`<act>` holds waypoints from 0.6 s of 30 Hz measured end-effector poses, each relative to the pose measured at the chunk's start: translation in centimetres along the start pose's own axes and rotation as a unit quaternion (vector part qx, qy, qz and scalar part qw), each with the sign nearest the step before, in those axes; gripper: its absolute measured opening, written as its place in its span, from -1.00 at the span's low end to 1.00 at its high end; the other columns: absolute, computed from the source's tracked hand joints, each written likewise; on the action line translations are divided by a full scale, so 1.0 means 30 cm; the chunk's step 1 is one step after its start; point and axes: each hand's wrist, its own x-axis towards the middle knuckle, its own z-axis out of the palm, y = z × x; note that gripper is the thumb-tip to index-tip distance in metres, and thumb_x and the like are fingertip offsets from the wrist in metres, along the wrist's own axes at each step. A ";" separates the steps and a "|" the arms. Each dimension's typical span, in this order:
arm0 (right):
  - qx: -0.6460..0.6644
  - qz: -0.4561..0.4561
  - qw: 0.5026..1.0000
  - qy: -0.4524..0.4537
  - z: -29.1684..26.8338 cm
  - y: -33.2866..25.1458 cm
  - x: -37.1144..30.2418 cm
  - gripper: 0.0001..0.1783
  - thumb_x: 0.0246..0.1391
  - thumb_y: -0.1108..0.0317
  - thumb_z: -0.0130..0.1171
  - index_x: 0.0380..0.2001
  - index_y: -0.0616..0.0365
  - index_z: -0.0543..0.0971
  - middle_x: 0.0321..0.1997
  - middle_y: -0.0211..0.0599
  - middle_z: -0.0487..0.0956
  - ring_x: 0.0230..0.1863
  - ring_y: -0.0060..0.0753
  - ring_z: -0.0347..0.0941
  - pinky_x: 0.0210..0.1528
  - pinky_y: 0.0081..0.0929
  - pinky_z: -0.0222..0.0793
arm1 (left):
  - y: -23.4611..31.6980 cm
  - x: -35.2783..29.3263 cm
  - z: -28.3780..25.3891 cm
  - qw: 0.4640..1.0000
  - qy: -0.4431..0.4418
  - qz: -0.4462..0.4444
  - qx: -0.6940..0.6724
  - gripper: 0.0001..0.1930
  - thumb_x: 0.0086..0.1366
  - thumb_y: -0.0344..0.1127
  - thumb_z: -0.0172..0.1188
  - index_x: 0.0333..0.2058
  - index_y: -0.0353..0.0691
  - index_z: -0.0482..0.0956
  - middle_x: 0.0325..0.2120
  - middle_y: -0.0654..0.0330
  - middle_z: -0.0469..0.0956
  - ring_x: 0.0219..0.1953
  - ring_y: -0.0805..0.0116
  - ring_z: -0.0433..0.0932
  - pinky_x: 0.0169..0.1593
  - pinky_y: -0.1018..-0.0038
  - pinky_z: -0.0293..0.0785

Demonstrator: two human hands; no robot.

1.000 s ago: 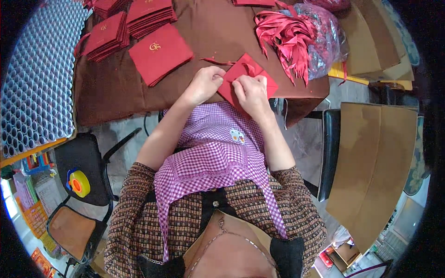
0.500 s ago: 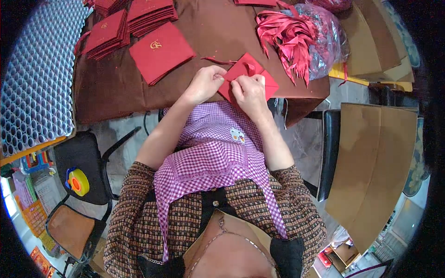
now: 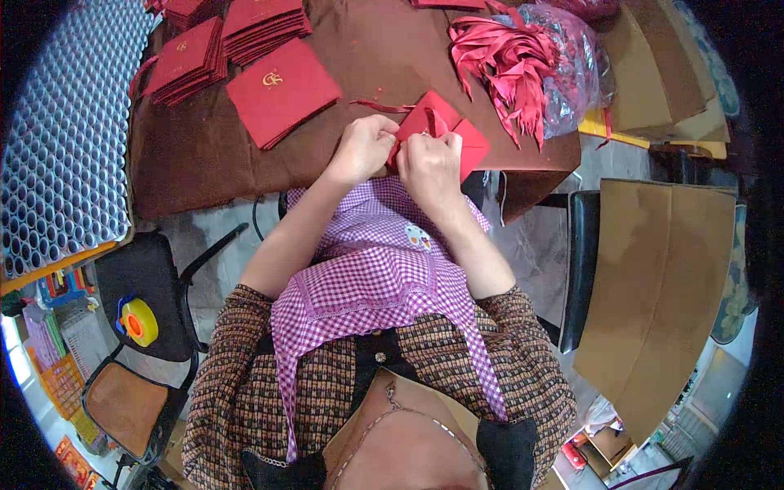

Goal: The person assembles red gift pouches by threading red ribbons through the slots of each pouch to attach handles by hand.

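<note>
At the table's near edge lies a red square envelope [image 3: 469,145], turned cornerwise, with folded flaps showing. My left hand [image 3: 361,150] is closed at its left corner, thumb and fingertips pinched together there. Over the envelope's middle, my right hand [image 3: 433,167] has its fingers curled tight around a red ribbon [image 3: 437,121], part of which loops up beyond the knuckles. A loose ribbon tail [image 3: 380,106] stretches left across the tablecloth. The fingertips of both hands partly hide the ribbon and the envelope's near side.
Left of my hands sits a small stack of red envelopes [image 3: 282,91], with taller stacks [image 3: 184,61] behind. A bundle of red ribbons [image 3: 506,69] in a clear plastic bag [image 3: 576,82] lies at the right. A cardboard sheet [image 3: 653,286] stands right, and a chair [image 3: 143,286] left.
My right hand has shifted slightly left, nearer my left hand, and its fingers have curled further over the ribbon. My left hand stays at the corner.
</note>
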 end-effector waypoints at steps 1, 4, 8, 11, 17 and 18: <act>-0.001 0.000 1.000 0.000 0.000 -0.001 0.000 -0.82 -0.13 0.38 0.19 -0.65 0.12 0.41 -0.70 -0.26 0.43 -0.60 -0.23 0.39 -0.29 -0.22 0.13 | 0.004 -0.001 0.000 1.000 0.010 0.010 0.007 -0.76 0.14 -0.52 0.07 -0.20 -0.45 0.55 -0.39 0.07 0.61 -0.32 0.41 0.57 -0.20 0.50 0.50; 0.022 0.034 0.999 0.004 0.010 -0.003 0.001 -0.80 -0.09 0.39 0.16 -0.69 0.16 0.42 -0.70 -0.19 0.45 -0.60 -0.16 0.41 -0.31 -0.20 0.15 | 0.015 -0.003 -0.001 1.000 0.017 0.006 0.025 -0.74 0.15 -0.49 0.06 -0.19 -0.45 0.55 -0.37 0.04 0.62 -0.31 0.38 0.58 -0.20 0.48 0.50; 0.166 0.146 0.975 -0.026 0.027 0.009 -0.002 -0.79 -0.05 0.38 0.13 -0.67 0.24 0.46 -0.66 -0.05 0.48 -0.57 -0.01 0.42 -0.32 -0.15 0.25 | 0.014 -0.010 0.008 0.999 0.006 0.031 0.036 -0.72 0.15 -0.45 0.07 -0.18 -0.46 0.54 -0.37 0.03 0.62 -0.32 0.39 0.58 -0.20 0.47 0.50; 0.230 0.170 0.957 -0.053 0.001 0.016 0.017 -0.79 -0.04 0.37 0.12 -0.64 0.27 0.48 -0.65 -0.01 0.47 -0.56 0.04 0.42 -0.32 -0.15 0.29 | 0.024 -0.019 0.006 1.000 0.009 -0.007 0.014 -0.73 0.15 -0.45 0.09 -0.18 -0.46 0.55 -0.38 0.07 0.61 -0.32 0.42 0.56 -0.20 0.49 0.49; 0.247 0.127 0.958 -0.076 -0.017 0.093 0.029 -0.77 -0.03 0.34 0.12 -0.65 0.25 0.47 -0.64 -0.03 0.46 -0.55 0.05 0.40 -0.30 -0.18 0.26 | 0.032 -0.014 -0.018 1.000 -0.019 -0.013 -0.014 -0.74 0.16 -0.47 0.10 -0.17 -0.46 0.54 -0.36 0.13 0.60 -0.30 0.46 0.54 -0.19 0.51 0.48; 0.228 0.112 0.963 -0.088 -0.021 0.094 0.034 -0.77 -0.03 0.34 0.12 -0.65 0.25 0.46 -0.64 -0.04 0.47 -0.54 0.04 0.39 -0.29 -0.19 0.24 | 0.022 -0.008 -0.013 0.999 -0.015 -0.015 -0.031 -0.75 0.17 -0.49 0.09 -0.17 -0.46 0.54 -0.36 0.13 0.60 -0.31 0.46 0.54 -0.19 0.51 0.47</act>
